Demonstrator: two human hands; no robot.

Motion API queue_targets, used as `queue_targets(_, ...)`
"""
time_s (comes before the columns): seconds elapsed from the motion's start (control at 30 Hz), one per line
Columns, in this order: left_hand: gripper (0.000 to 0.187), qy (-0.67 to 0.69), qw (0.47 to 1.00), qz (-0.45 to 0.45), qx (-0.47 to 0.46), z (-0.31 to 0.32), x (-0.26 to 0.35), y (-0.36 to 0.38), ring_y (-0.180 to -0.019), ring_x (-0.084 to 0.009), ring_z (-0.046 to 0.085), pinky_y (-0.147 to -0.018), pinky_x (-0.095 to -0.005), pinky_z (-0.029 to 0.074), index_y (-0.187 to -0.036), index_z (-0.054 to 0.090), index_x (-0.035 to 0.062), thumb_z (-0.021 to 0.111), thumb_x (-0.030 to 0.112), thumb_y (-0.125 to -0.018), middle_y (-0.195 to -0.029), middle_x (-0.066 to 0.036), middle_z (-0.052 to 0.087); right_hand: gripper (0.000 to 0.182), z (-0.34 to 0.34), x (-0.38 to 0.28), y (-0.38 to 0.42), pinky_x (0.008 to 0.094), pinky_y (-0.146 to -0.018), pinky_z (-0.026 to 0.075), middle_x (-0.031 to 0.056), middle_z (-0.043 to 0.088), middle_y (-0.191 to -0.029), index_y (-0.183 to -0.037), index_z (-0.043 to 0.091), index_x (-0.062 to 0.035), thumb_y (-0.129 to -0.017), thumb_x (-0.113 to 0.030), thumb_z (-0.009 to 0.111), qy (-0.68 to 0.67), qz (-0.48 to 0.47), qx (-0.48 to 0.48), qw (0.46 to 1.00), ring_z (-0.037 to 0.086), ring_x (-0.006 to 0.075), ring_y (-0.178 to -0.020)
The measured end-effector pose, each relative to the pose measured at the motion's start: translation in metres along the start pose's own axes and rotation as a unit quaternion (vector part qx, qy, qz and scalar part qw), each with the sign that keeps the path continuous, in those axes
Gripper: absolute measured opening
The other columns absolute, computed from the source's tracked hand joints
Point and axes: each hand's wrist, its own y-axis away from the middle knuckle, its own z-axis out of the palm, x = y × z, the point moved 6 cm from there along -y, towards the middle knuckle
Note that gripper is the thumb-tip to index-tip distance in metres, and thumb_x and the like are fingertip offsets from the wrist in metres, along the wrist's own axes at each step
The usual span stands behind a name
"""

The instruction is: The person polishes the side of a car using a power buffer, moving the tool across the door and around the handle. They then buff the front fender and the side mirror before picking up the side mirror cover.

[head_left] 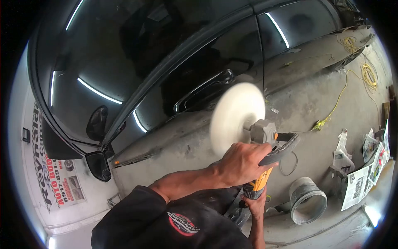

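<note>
A polisher (259,137) with a round white pad (236,118) was held up in front of the black car door (199,79), the pad set close beside the door handle (203,89); whether the pad touched the paint could not be told. The front loop handle (282,149) of the tool was gripped by the left hand (242,164), fingers wrapped tightly around it from above. The yellow body (257,186) of the tool was clasped lower down by the right hand (257,203), fingers closed around it. On the concrete floor (315,95) to the right were seen a grey bucket (306,201), spread newspapers (365,174) and a yellow cord (344,89).
</note>
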Motion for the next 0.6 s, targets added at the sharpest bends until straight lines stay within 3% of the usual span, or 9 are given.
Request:
queue_targets(0.13,0.033,0.026,0.999,0.034,0.017,-0.002,-0.031,0.013,-0.061,-0.0300,0.066,-0.055,-0.0394,0.052,-0.078,0.056,0.0039,0.080,0.026,-0.082,-0.068,-0.012,0.063,0.076,0.030,0.022,-0.006,0.0375,-0.092,0.049,0.0117,0.061,-0.117,-0.129,0.047,-0.0037,-0.063,-0.009,0.084,-0.002,0.006,0.076,0.997,0.061,0.0237,-0.104)
queue_targets(0.27,0.032,0.026,0.995,0.081,0.057,-0.006,-0.058,0.021,-0.058,-0.0278,0.065,-0.053,-0.0374,0.050,-0.074,0.058,0.0048,0.083,0.024,-0.077,-0.065,-0.010,0.063,0.083,0.040,0.063,-0.032,0.0392,-0.097,0.046,0.0132,0.059,-0.122,-0.135,0.043,-0.0006,-0.064,-0.011,0.085,0.022,-0.016,0.100,0.995,0.058,0.0253,-0.112)
queue_targets(0.5,0.028,-0.031,0.981,0.169,0.089,0.004,-0.067,0.033,-0.054,-0.0244,0.060,-0.050,-0.0360,0.045,-0.076,0.061,0.0058,0.087,0.012,-0.067,-0.064,-0.006,0.058,0.080,0.031,0.095,-0.080,0.0393,-0.102,0.043,0.0156,0.057,-0.125,-0.137,0.040,0.0016,-0.068,-0.006,0.080,0.012,-0.106,0.092,0.990,0.057,0.0266,-0.116)
queue_targets(0.6,0.029,-0.060,0.976,0.186,0.094,0.008,-0.065,0.027,-0.054,-0.0250,0.059,-0.050,-0.0358,0.044,-0.077,0.060,0.0058,0.086,0.011,-0.064,-0.064,-0.006,0.057,0.078,0.033,0.072,-0.093,0.0384,-0.101,0.044,0.0149,0.056,-0.124,-0.136,0.039,0.0013,-0.069,-0.005,0.080,-0.025,-0.119,0.081,0.989,0.057,0.0256,-0.114)
